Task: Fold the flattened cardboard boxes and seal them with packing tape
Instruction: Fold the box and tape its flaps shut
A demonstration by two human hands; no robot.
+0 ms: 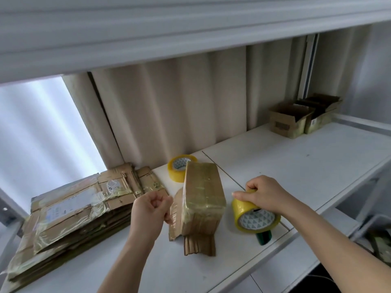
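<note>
A small brown cardboard box (203, 197) stands on the white shelf (296, 166), its top and left side covered with shiny tape, its lower flaps splayed toward me. My left hand (151, 210) is curled at the box's left side and pinches the loose end of tape there. My right hand (266, 194) grips a yellow tape roll (254, 216) on a green-handled dispenser, just right of the box. A stack of flattened cardboard boxes (69, 214) lies at the left.
A second yellow tape roll (179, 169) stands behind the box. Two open cardboard boxes (300, 119) sit at the far right of the shelf. An upper shelf hangs overhead. A grey bin (374, 233) is below at the right edge.
</note>
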